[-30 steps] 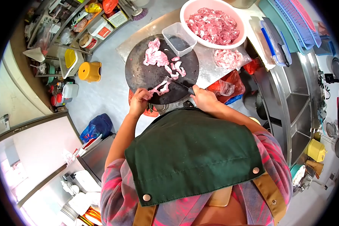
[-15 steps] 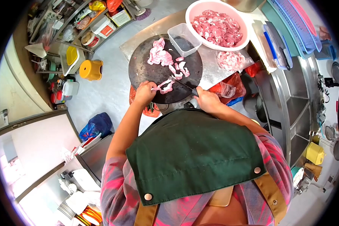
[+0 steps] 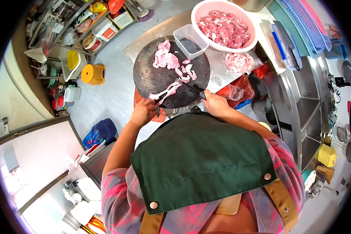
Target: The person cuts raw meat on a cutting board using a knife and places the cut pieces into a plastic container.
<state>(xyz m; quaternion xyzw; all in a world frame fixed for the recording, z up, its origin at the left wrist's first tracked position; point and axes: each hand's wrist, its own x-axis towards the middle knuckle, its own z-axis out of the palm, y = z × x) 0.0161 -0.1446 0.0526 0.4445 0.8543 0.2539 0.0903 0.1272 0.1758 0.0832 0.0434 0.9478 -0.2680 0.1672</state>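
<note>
Beneath the person's forward-tilted view, a metal surface (image 3: 219,73) with a dull sheen carries a broad, round board (image 3: 148,74), dark and mottled. Beyond it, to the right, stands a smooth pink basin (image 3: 226,50) heaped with glistening red chunks of meat (image 3: 222,29). Smaller, a clear plastic container (image 3: 195,53) with rounded corners overlaps the board's far right rim. On the board lie a lumpy pale-pink piece (image 3: 165,57), a long, limp strip (image 3: 168,93) nearer the person and, between them, a cluster of small, curled scraps (image 3: 189,71).

The right hand (image 3: 216,104) has its grip closed around the dark handle of a knife (image 3: 194,89), whose blade slants over the board, its tip by the strip's far end. The left hand (image 3: 144,112) is at the near left rim, fingertips bent beside the strip's near end; whether that grip pinches it, I cannot tell.

Dark board face stretches from the lumpy piece to the left rim; a narrower band lies right of the knife.
</note>
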